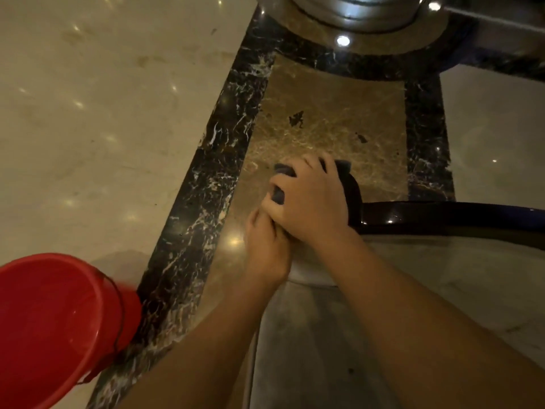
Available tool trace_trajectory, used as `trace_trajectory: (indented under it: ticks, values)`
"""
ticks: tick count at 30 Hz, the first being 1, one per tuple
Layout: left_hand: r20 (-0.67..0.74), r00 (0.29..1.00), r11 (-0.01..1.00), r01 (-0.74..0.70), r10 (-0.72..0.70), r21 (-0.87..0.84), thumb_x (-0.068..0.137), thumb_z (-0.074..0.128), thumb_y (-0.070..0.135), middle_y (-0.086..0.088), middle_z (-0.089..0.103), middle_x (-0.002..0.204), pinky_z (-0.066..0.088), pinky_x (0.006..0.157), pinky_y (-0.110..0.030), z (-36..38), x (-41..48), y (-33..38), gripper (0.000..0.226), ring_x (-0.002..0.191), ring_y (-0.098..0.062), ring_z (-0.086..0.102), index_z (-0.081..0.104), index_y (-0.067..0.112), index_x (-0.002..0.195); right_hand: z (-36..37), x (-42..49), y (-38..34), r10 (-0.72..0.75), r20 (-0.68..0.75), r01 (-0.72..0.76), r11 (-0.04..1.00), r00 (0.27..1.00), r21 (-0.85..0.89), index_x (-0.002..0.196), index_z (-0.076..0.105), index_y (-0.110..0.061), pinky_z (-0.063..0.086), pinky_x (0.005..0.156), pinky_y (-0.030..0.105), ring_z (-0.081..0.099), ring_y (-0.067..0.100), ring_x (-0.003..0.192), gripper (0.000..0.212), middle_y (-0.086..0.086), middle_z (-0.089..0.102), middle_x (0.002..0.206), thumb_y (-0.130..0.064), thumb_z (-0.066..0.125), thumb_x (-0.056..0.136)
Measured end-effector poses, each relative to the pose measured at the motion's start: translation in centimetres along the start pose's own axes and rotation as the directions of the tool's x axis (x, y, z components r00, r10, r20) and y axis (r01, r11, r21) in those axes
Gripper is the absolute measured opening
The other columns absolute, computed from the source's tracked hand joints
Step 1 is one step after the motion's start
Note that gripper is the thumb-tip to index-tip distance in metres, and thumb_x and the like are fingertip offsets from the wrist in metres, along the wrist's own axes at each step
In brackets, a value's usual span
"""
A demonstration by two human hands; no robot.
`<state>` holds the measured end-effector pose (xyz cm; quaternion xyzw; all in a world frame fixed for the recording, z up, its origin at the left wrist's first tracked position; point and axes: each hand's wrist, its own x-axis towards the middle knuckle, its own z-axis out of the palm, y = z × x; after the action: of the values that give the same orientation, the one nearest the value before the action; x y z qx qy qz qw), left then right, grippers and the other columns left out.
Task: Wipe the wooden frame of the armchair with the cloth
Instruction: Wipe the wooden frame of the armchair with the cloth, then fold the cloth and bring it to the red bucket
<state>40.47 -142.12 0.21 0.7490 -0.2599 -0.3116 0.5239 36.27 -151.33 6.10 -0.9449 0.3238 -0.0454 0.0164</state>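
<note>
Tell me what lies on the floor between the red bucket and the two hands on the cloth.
In the head view, nothing stands there: only bare floor, a black veined marble band running between the red bucket and the hands.

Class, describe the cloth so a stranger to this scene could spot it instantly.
Find the dark glossy wooden frame curving along the pale armchair cushion. At its left end, the right hand presses down a small cloth: grey-blue and crumpled, unlike the shiny wood.

Two bare hands, the left hand [267,243] and the right hand [309,199], one dark grey cloth [284,169] (mostly hidden under the fingers), one red bucket [59,326], one armchair with a dark wooden frame [442,214], one round metal column base [354,10].
</note>
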Motion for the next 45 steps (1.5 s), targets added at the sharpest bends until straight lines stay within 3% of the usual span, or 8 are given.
trace_trajectory:
  ticks: [3,5,9,15,18,29,36,45]
  values:
    - [-0.048,0.998,0.994,0.037,-0.033,0.101,0.097,0.042,0.033,-0.013,0.043,0.15,0.051,0.093,-0.037,0.9,-3.6,0.6,0.053,0.123,-0.023,0.051,0.033,0.018,0.147,1.1,-6.1,-0.5,0.119,-0.149,-0.108,0.991,0.982,0.08,0.119,0.068,-0.027,0.028,0.112,0.058,0.04,0.035,0.138,0.032,0.012,0.049,0.147,-0.036,0.054,0.091]
    - [0.212,0.971,0.845,-0.207,0.113,0.494,0.095,0.032,0.038,-0.007,0.012,0.164,0.038,0.106,-0.041,1.0,-6.9,0.5,0.06,0.14,-0.028,0.03,0.018,0.027,0.152,1.8,-10.7,-0.7,0.171,-0.204,-0.141,0.978,0.964,0.155,0.12,0.069,-0.017,0.031,0.112,0.056,0.037,0.043,0.138,0.031,0.018,0.044,0.148,-0.018,0.065,0.089]
    - [0.287,0.954,0.843,-0.226,0.089,0.489,0.097,0.039,0.032,-0.007,0.026,0.157,0.042,0.104,-0.046,0.6,-9.1,0.8,0.05,0.133,-0.031,0.038,0.029,0.034,0.145,0.0,-13.0,-1.1,0.42,0.006,-0.364,0.779,0.907,0.51,0.111,0.072,-0.014,0.021,0.11,0.012,0.027,0.018,0.142,0.024,0.002,0.03,0.158,-0.005,0.063,0.091]
    - [0.3,0.947,0.947,0.195,-0.114,-0.254,0.097,0.047,0.009,-0.008,0.074,0.104,0.058,0.086,-0.047,-8.1,-13.4,3.2,0.026,0.098,-0.027,0.07,0.065,0.019,0.113,-6.5,-14.2,-7.4,0.495,0.558,-0.45,-0.33,0.666,0.83,0.118,0.066,-0.021,0.057,0.072,0.027,0.066,0.022,0.106,0.034,0.009,0.065,0.124,-0.013,0.07,0.086]
    - [0.398,0.898,0.839,0.358,-0.188,-0.411,0.088,0.05,-0.005,0.008,0.078,0.093,0.06,0.07,-0.026,-15.0,-16.8,2.9,0.042,0.089,-0.012,0.073,0.063,0.013,0.124,-8.5,-18.6,-12.7,0.361,0.649,-0.387,-0.576,0.669,0.72,0.132,0.057,-0.014,0.057,0.088,0.041,0.065,0.029,0.113,0.045,0.016,0.062,0.129,-0.011,0.066,0.088]
    - [0.613,0.777,0.725,0.504,-0.142,-0.47,0.068,0.057,-0.008,-0.017,0.069,0.119,0.058,0.086,-0.038,-38.1,-27.9,5.9,0.053,0.109,-0.03,0.067,0.068,0.012,0.116,-16.5,-29.8,-29.5,-0.013,0.698,-0.669,-0.3,0.716,0.68,0.126,0.061,-0.02,0.057,0.085,0.04,0.063,0.028,0.117,0.073,0.002,0.071,0.12,-0.006,0.087,0.059]
    - [0.614,0.681,0.594,0.702,-0.398,-0.394,0.071,0.08,0.043,-0.015,0.075,0.111,0.061,0.081,-0.038,-47.3,-30.2,5.3,0.056,0.102,-0.025,0.071,0.071,0.01,0.115,-18.5,-27.1,-39.1,0.08,0.611,-0.466,-0.571,0.788,0.676,0.117,0.07,-0.017,0.055,0.093,0.047,0.062,0.031,0.117,0.054,0.009,0.07,0.123,-0.012,0.085,0.065]
    - [0.553,0.815,0.442,0.565,-0.171,-0.697,0.085,0.06,-0.001,-0.015,0.061,0.134,0.057,0.087,-0.044,-59.2,-26.1,1.2,0.054,0.121,-0.033,0.06,0.053,0.015,0.136,-16.7,-18.7,-51.8,-0.027,0.656,-0.459,-0.736,0.754,0.498,0.135,0.057,-0.015,0.045,0.103,0.055,0.055,0.037,0.126,0.045,0.015,0.061,0.135,-0.026,0.061,0.091]
